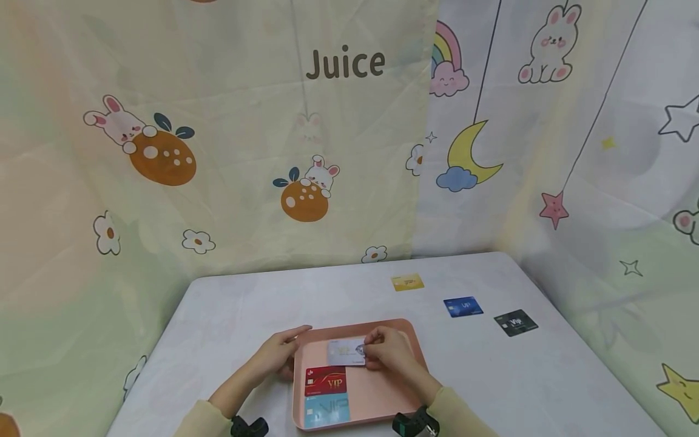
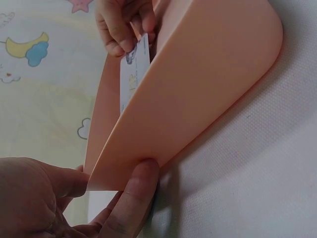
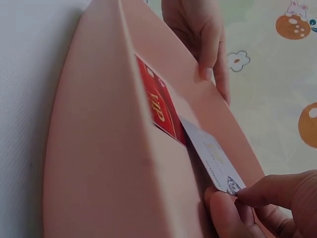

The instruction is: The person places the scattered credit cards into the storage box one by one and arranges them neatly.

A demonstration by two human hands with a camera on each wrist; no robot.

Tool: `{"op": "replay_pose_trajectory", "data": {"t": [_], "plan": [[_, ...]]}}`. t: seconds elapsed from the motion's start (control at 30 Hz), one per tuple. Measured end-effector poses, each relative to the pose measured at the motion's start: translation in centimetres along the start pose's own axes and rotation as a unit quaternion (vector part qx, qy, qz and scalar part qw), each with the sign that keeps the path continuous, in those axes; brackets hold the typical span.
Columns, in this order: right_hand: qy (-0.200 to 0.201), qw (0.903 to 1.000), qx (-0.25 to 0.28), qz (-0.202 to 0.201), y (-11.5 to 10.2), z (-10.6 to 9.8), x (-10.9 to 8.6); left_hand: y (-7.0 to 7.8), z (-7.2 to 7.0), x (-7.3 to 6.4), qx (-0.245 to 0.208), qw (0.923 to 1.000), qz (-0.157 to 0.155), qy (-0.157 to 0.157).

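A pink tray (image 1: 382,394) lies near the table's front edge. Inside it, along the left side, lie a red VIP card (image 1: 326,381) and a light blue VIP card (image 1: 326,411). My right hand (image 1: 368,353) pinches a silver card (image 1: 344,352) by its right end, low over the tray's far left part, just beyond the red card (image 3: 158,106). The silver card (image 3: 213,156) slants down toward the tray floor. My left hand (image 1: 289,352) grips the tray's left rim, thumb (image 2: 136,193) against the outer wall (image 2: 198,94).
Three more cards lie on the white table (image 1: 546,382) beyond and right of the tray: a yellow one (image 1: 407,282), a blue one (image 1: 463,306) and a black one (image 1: 516,322). Printed cloth curtains (image 1: 218,152) close in the table at the back and sides.
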State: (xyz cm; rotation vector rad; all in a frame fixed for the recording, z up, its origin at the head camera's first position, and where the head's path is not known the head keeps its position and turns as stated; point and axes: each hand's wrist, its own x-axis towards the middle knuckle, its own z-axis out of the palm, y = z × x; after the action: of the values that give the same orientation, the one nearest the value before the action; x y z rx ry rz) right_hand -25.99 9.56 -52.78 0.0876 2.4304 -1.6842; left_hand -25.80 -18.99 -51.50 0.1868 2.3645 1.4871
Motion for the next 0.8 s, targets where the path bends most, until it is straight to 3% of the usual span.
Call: {"op": "replay_pose_trajectory", "data": {"t": [0.4, 0.8], "plan": [[-0.024, 0.9996, -0.012, -0.001, -0.10, 0.39, -0.06, 0.17, 0.13, -0.13, 0.001, 1.0000, -0.006, 0.005], [0.001, 0.9966, -0.074, -0.034, 0.14, 0.92, 0.40, 0.06, 0.16, 0.01, -0.010, 0.9999, -0.008, 0.003]]}}
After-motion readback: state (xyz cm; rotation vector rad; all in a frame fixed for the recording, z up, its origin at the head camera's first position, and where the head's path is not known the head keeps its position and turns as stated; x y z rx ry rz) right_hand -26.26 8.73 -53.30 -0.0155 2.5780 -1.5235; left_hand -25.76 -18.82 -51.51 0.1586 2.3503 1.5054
